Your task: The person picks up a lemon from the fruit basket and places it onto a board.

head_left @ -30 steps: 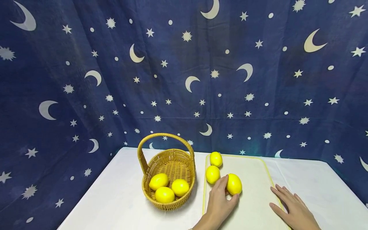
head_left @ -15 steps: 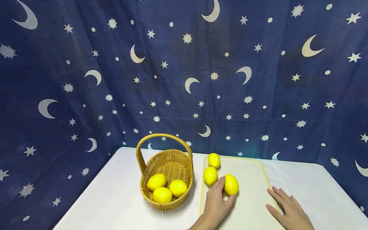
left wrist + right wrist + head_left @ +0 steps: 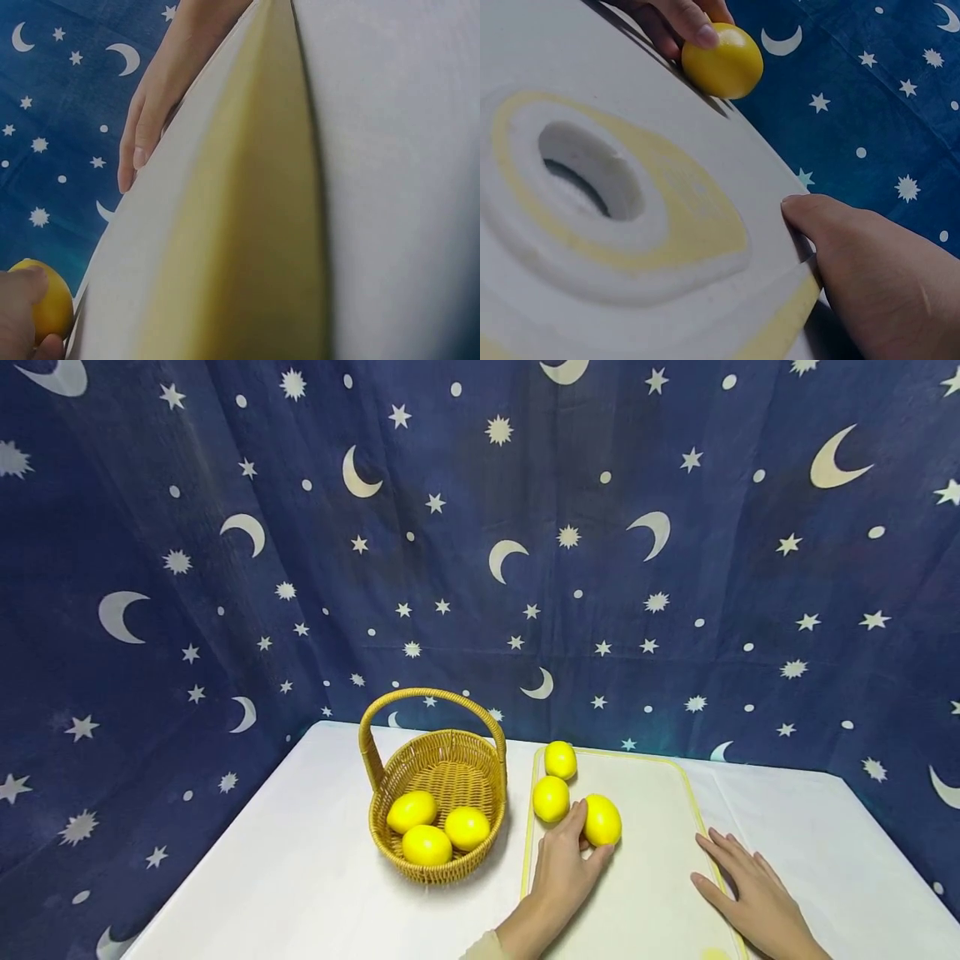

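On a cream cutting board (image 3: 654, 893) with a yellow border, my left hand (image 3: 557, 870) holds a yellow lemon (image 3: 602, 820) between thumb and fingers. Two other lemons lie on the board just beyond it, a nearer one (image 3: 551, 799) and a farther one (image 3: 560, 760). My right hand (image 3: 753, 895) rests along the board's right edge with its fingers extended. The right wrist view shows the held lemon (image 3: 724, 61) low over the board, and a handle hole (image 3: 592, 171) in the near end. Much of the left hand is cut off in the left wrist view.
To the left of the board stands a woven basket (image 3: 378, 852) with a tall arched handle and three lemons (image 3: 427, 845) inside. A white cloth covers the table (image 3: 285, 877). Behind it hangs a dark blue curtain (image 3: 450, 568) with moons and stars.
The head view has shifted slightly. Both hands keep nearly the same places on the board, and the left hand still holds the same lemon.
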{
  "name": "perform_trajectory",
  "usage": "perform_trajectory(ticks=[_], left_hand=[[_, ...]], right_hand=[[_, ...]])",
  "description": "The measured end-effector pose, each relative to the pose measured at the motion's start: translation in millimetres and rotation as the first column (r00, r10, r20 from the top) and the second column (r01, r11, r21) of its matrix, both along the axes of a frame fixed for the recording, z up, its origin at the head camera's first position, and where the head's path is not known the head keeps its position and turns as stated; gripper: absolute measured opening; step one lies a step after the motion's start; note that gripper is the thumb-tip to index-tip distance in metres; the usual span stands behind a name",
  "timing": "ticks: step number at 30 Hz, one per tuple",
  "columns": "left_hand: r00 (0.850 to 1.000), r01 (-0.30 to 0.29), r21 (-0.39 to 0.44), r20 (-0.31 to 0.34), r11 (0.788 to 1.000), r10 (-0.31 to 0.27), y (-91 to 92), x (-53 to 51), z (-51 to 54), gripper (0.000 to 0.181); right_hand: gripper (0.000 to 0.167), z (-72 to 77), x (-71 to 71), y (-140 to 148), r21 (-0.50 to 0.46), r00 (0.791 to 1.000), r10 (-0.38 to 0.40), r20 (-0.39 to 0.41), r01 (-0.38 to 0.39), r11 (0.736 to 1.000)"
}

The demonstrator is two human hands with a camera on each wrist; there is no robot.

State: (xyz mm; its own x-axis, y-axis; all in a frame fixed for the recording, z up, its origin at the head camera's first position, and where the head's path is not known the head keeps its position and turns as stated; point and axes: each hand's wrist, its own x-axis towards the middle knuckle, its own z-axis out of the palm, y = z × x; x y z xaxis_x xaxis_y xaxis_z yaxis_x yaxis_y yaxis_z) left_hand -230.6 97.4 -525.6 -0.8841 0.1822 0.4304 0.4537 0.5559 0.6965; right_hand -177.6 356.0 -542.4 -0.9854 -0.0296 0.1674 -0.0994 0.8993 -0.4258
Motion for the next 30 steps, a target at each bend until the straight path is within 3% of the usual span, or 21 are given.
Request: perform_trajectory(ticks=[6, 30], left_hand=[[1.000, -0.011, -0.020, -0.025, 1.000, 0.010, 2.2, -0.6, 1.2, 0.065], [0.994, -0.100, 0.067, 0.038, 0.993, 0.098, 1.3, 0.0, 0.1, 0.054]], right_hand=[[0.070, 1.0, 0.2, 1.8, 0.010, 1.000, 0.012, -0.027, -0.011, 1.000], [0.065, -2.3, 1.0, 1.2, 0.028, 0.995, 0.032, -0.098, -0.030, 0.999]])
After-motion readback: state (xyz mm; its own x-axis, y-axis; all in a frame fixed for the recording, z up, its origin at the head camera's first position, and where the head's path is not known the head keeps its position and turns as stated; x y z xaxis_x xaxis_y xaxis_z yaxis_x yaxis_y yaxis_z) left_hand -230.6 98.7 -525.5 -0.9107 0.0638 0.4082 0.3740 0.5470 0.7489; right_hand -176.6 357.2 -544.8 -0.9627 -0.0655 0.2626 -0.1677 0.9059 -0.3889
